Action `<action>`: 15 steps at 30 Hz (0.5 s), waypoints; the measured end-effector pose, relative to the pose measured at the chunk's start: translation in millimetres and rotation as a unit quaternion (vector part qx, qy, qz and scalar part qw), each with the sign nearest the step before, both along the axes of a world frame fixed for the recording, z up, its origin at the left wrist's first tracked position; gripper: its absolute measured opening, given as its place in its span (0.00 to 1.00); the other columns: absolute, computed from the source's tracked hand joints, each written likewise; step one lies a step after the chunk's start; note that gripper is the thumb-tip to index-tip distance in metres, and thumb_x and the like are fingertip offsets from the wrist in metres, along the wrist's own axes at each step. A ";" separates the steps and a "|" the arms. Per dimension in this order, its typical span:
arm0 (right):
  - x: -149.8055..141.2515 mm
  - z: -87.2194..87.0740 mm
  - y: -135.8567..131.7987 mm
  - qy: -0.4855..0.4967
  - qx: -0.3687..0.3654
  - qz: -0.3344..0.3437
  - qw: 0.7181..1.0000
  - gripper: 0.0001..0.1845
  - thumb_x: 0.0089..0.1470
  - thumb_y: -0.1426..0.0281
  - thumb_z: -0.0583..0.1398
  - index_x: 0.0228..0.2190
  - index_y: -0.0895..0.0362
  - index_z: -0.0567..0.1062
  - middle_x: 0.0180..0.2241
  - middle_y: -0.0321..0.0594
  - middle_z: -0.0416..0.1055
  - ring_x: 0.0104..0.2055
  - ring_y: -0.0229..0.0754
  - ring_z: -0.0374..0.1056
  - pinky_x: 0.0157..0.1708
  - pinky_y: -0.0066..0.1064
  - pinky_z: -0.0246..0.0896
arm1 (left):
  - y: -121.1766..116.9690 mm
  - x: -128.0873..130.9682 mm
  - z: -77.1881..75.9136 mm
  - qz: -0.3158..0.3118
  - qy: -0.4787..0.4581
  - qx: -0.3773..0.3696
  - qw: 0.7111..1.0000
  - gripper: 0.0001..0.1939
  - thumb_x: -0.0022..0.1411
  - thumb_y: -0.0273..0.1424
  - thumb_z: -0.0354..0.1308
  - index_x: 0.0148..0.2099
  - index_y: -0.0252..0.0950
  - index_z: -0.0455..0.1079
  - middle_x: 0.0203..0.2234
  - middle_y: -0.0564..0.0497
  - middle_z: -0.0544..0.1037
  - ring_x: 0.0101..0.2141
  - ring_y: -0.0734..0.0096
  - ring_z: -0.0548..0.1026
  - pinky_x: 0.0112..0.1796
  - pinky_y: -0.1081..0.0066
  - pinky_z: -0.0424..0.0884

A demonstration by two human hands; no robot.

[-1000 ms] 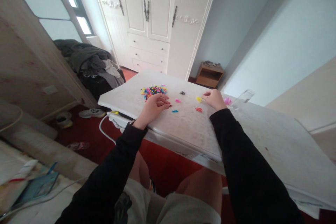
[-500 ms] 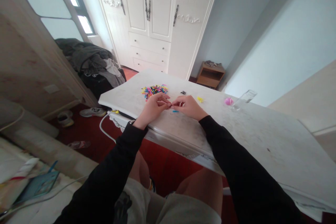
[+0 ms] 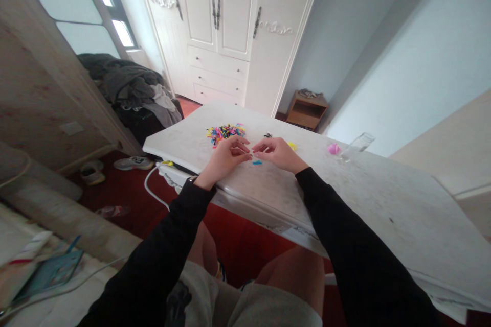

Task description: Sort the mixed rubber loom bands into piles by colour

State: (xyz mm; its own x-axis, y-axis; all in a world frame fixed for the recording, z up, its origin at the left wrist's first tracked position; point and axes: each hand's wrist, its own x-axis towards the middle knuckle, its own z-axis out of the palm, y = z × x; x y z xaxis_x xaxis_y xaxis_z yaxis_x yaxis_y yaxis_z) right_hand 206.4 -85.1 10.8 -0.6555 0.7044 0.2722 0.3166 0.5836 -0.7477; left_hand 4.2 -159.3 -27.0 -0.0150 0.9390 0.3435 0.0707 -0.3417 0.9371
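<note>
Holding my left hand (image 3: 228, 156) and right hand (image 3: 279, 155) half-curled, I cannot tell whether they're pinching anything. Blue pieces (image 3: 257, 163) are lying just toward the near edge of the tabletop (image 3: 280, 191); my hands are partly hiding the multicoloured pile (image 3: 226, 132) and yellow pieces (image 3: 293, 146). A pink ball (image 3: 334, 149) is sitting by a clear container (image 3: 359, 145) toward the far edge.

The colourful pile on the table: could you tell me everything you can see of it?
The colourful pile is a loose, low heap of many small, slim pieces in mixed colours, among them yellow, pink, blue, black and orange. They look like plastic, perhaps little clips, but are too small to tell for sure. The pieces lie jumbled at various angles on the white table, just beyond the left hand, which hides part of its near edge; whether they touch is unclear.
</note>
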 end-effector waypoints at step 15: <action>-9.5 -6.5 -10.6 0.059 -0.039 0.037 0.997 0.08 0.50 0.69 0.67 0.34 0.57 0.81 0.32 0.40 0.82 0.35 0.40 0.77 0.40 0.34 0.73 | 2.4 -1.0 -2.5 -0.015 0.012 0.023 1.000 0.18 0.54 0.32 0.72 0.46 0.36 0.74 0.32 0.51 0.82 0.36 0.66 0.84 0.43 0.64 0.81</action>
State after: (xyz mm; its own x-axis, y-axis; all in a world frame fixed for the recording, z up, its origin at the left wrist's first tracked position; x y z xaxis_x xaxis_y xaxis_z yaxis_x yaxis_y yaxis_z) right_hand 196.9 -95.8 4.4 -0.6732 0.6768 0.2980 0.1812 0.5416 -0.8209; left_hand 3.2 -156.9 -29.5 0.0220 0.9222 0.3862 0.0821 -0.3866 0.9186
